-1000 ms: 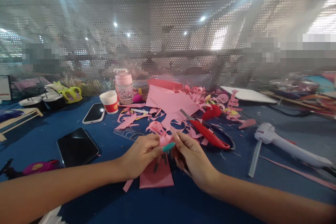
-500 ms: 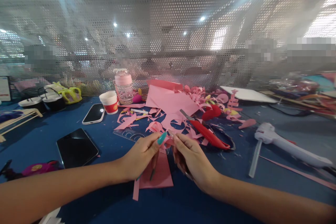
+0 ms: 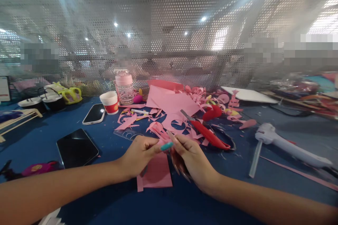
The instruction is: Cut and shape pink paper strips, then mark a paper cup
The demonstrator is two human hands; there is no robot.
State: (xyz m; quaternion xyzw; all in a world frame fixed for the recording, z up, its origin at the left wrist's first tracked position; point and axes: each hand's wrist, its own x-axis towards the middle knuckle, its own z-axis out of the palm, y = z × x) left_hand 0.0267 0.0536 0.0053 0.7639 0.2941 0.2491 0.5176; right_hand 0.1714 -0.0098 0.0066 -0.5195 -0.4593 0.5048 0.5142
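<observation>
My left hand [image 3: 139, 156] and my right hand [image 3: 194, 160] meet in the middle, thumbs and fingers pinched together on a small pink paper piece [image 3: 164, 141]. Most of that piece is hidden by the fingers. A long turquoise nail on my left thumb points at the right fingertips. Below the hands lies a flat pink rectangular sheet [image 3: 158, 175], with a narrow strip [image 3: 140, 184] at its left edge. Just beyond the fingers are curled pink strips [image 3: 155, 128] and a clear stencil ruler [image 3: 126, 134]. Red-handled scissors [image 3: 211, 136] rest right of the hands.
Pink scraps and sheets [image 3: 174, 103] pile up at the back. A glue gun [image 3: 293, 147] lies on the right. On the left are two phones [image 3: 77, 149], a paper cup [image 3: 110, 102] and a pink-lidded bottle [image 3: 124, 88]. A perforated metal screen [image 3: 169, 42] stands behind.
My left thumb has swung down and rightward, now lying across toward the right fingers. The left fingers have curled in, uncovering more of the pink sheet below.
</observation>
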